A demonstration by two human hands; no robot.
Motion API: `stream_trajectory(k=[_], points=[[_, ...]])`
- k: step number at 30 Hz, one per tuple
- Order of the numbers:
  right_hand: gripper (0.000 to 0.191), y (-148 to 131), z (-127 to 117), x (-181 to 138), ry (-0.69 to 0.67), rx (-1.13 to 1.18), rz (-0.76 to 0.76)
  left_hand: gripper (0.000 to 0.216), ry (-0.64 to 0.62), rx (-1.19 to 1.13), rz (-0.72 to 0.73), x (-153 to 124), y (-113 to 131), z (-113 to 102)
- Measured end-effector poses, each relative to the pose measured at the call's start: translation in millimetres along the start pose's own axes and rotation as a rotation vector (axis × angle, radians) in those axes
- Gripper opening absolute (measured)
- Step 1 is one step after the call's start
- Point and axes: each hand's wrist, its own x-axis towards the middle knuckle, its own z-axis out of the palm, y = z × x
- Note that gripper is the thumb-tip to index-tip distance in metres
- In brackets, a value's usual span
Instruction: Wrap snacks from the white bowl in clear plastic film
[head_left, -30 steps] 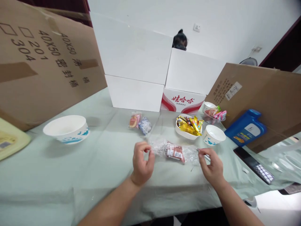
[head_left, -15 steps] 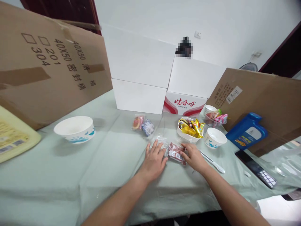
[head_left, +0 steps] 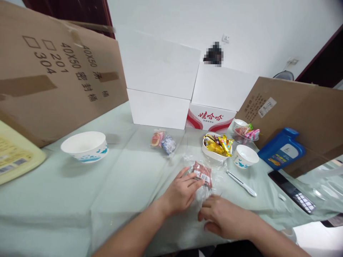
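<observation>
Snacks [head_left: 216, 147], mostly gold-wrapped, fill the white dish [head_left: 213, 155]; red packet [head_left: 202, 168] lies nearby on cloth [head_left: 128, 175].
Left hand [head_left: 179, 194], fingers extended, now touches the packet; right hand [head_left: 225, 216] has left it, fingers curled, grip unclear.

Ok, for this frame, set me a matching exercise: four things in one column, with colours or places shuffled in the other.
Things:
1. red packet
2. bottle
3. phone
4. large bowl

Descriptions:
A. dark, with a pale grid showing
B. white with blue print
C. under the fingers of the left hand
D. mostly blue

Pairs: 1-C, 2-D, 3-A, 4-B
</observation>
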Motion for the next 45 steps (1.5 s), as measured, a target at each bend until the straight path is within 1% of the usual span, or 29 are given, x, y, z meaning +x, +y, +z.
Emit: stream_trajectory(k=[1,2,3,5,7,8,9,10,11,13,14,15,17,19,21,23,25,26,28,30,31,33,35,40,41,42,43,45], points=[[0.02,-4,-3,-3,-0.065,0.058,0.011,0.031,-0.026,0.03,-0.029,-1,1,1],[0.021,-5,-7,-5,-0.079,0.099,0.043,0.024,-0.05,0.075,-0.078,-1,2,1],[0.02,-4,-10,-5,-0.04,0.113,0.094,0.019,-0.071,0.126,-0.136,-1,2,1],[0.018,6,-13,0,0.142,0.07,0.212,0.022,-0.11,0.214,-0.246,-2,2,0],[0.018,23,-10,11,0.344,-0.022,0.309,0.024,-0.126,0.262,-0.319,-1,1,-3],[0.017,33,-7,17,0.418,-0.067,0.343,0.019,-0.119,0.273,-0.337,0,1,-4],[0.02,43,-3,22,0.471,-0.101,0.371,0.012,-0.106,0.274,-0.34,0,0,-5],[0.029,53,1,27,0.497,-0.118,0.394,0.009,-0.092,0.264,-0.329,0,0,-5],[0.045,62,6,31,0.499,-0.113,0.413,0.021,-0.079,0.244,-0.307,0,-1,-4],[0.078,76,13,35,0.457,-0.045,0.431,0.05,-0.07,0.186,-0.268,-3,-4,1],[0.092,81,16,35,0.43,0.0,0.429,0.059,-0.069,0.159,-0.27,-5,-6,5],[0.102,85,17,34,0.408,0.038,0.422,0.064,-0.06,0.137,-0.286,-6,-8,8],[0.111,87,17,30,0.389,0.076,0.399,0.066,-0.001,0.121,-0.335,-10,-12,13],[0.108,85,15,25,0.376,0.07,0.347,0.064,0.089,0.146,-0.383,-11,-15,14],[0.099,80,13,21,0.35,0.049,0.255,0.064,0.128,0.193,-0.415,-11,-16,12],[0.086,76,13,20,0.319,0.034,0.164,0.067,0.067,0.213,-0.409,-9,-17,8],[0.076,73,13,18,0.306,0.038,0.131,0.068,-0.051,0.178,-0.376,-7,-16,4],[0.072,73,13,17,0.309,0.046,0.146,0.065,-0.109,0.149,-0.366,-6,-16,1],[0.069,75,10,14,0.335,0.062,0.215,0.048,-0.181,0.082,-0.368,-4,-15,-4],[0.069,79,5,10,0.376,0.073,0.302,0.027,-0.205,0.009,-0.369,-3,-14,-8],[0.069,81,0,7,0.4,0.079,0.341,0.021,-0.213,-0.028,-0.364,-3,-13,-10],[0.07,86,-10,4,0.445,0.099,0.383,0.017,-0.247,-0.079,-0.355,-2,-13,-12],[0.07,89,-19,2,0.464,0.132,0.376,0.016,-0.301,-0.079,-0.345,-2,-13,-13],[0.055,97,-29,1,0.346,0.228,0.297,0.017,-0.371,-0.007,-0.352,-5,-13,-20],[0.053,101,-31,-1,0.374,0.249,0.299,0.016,-0.385,-0.01,-0.35,-6,-13,-22],[0.053,106,-35,-2,0.445,0.274,0.307,0.015,-0.401,-0.019,-0.345,-7,-12,-24],[0.052,112,-40,-2,0.556,0.299,0.319,0.013,-0.417,-0.029,-0.339,-8,-12,-26],[0.053,127,-54,1,0.838,0.321,0.359,0.01,-0.439,-0.051,-0.332,-8,-10,-28]])
